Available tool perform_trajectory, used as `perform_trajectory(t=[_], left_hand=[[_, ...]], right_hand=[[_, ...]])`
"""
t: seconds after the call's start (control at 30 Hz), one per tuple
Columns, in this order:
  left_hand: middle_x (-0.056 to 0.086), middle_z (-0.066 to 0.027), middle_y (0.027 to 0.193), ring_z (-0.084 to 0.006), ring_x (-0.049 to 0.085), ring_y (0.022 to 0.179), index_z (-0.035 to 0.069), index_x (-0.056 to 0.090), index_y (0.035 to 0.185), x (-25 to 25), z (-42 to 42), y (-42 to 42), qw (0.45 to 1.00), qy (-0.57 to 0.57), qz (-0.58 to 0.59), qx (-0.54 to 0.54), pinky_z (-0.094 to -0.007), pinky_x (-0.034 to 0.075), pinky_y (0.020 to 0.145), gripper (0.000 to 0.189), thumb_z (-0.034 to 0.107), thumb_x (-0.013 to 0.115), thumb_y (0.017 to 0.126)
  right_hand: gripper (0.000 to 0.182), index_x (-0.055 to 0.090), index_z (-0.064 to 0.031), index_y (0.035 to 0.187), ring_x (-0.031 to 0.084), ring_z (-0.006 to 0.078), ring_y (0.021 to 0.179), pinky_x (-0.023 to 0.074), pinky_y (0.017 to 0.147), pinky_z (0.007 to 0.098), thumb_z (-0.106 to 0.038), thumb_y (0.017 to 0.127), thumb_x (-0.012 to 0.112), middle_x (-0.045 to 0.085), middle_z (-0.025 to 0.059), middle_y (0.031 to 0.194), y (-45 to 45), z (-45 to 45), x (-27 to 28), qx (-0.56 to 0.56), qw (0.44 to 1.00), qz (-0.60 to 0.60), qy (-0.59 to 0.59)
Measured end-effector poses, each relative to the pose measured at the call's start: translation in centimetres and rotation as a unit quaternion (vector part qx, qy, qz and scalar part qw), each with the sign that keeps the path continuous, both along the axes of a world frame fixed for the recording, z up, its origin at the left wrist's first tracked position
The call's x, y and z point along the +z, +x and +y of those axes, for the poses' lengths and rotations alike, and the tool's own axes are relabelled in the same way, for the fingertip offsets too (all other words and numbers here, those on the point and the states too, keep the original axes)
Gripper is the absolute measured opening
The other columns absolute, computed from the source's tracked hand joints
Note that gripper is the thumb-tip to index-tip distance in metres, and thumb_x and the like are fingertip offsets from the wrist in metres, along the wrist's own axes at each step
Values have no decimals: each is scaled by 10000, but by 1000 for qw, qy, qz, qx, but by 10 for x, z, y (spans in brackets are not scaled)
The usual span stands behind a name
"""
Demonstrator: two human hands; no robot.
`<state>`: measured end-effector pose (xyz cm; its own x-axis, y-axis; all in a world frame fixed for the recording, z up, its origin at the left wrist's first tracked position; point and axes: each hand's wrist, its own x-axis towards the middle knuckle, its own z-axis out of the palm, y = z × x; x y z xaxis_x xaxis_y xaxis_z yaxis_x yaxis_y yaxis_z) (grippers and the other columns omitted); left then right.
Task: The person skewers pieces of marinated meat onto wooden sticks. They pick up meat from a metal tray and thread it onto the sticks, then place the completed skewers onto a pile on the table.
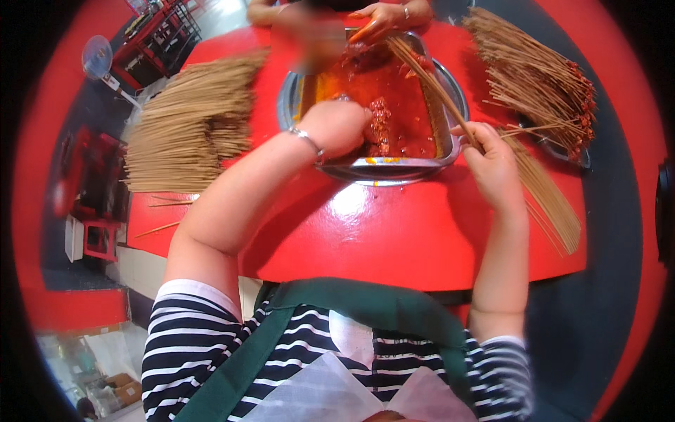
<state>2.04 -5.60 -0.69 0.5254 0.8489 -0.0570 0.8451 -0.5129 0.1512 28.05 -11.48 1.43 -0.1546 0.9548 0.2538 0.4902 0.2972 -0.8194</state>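
Note:
My left hand (340, 126) reaches over the near left part of a rectangular metal tray (452, 150) of red oily sauce. Its fingers are curled and mostly hidden, so whether they hold anything cannot be told. Beside it, small red-coated pieces of food (381, 118) lie heaped in the sauce. At the tray's right side my right hand (490, 155) grips a bundle of thin wooden skewers (440, 94), which slants up and left across the tray's far right corner. Beneath the tray is a wider round metal basin (287, 103).
A co-worker's sauce-stained hand (377, 21) is above the tray's far side. Bare skewers (184, 126) are piled at left. Skewers with red food on their ends (532, 79) lie at right, near another bare bundle (548, 190). The red table (358, 237) ends before me.

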Motion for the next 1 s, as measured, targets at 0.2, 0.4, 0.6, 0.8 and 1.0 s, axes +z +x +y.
perform_trajectory(t=[0.2, 0.4, 0.6, 0.8, 1.0], left_hand=[[639, -185, 886, -355, 602, 873, 39, 618, 971, 13, 6, -16, 997, -34, -57, 34, -422, 475, 770, 226, 141, 571, 775], [654, -149, 872, -272, 636, 791, 26, 606, 1030, 18, 6, -13, 988, -63, -136, 40, -350, 502, 692, 229, 140, 558, 837], [644, -85, 946, -151, 633, 800, -39, 546, 1093, 21, -3, 1, 721, -287, -607, 170, -249, 526, 691, 219, 101, 473, 941], [627, -109, 972, -159, 617, 759, -6, 547, 1049, 21, -5, 10, 614, -284, -710, 195, -260, 516, 665, 163, 88, 503, 923], [611, -88, 853, -152, 598, 701, 22, 547, 997, 17, -6, 21, 565, -236, -770, 178, -265, 512, 605, 105, 57, 516, 904]], right_hand=[[150, 641, -12, 974, 560, 157, 785, 434, 715, 267, -28, 847, 563, 565, 72, 837, 11, 3, -8, 31, 998, -57, -2], [169, 640, -6, 994, 566, 204, 760, 438, 709, 280, -73, 858, 564, 574, 109, 806, 8, 5, -11, 21, 998, -52, 17], [158, 631, 28, 926, 536, 189, 704, 412, 643, 295, -98, 838, 595, 551, 99, 758, 6, 1, -4, -15, 998, -57, 22], [132, 625, 36, 860, 494, 151, 671, 389, 615, 279, -86, 810, 629, 524, 73, 725, 3, 3, 1, -40, 998, -47, 33], [126, 616, 29, 832, 513, 190, 659, 401, 603, 303, -94, 808, 624, 530, 95, 709, -1, -1, -1, -33, 996, -70, 37]])
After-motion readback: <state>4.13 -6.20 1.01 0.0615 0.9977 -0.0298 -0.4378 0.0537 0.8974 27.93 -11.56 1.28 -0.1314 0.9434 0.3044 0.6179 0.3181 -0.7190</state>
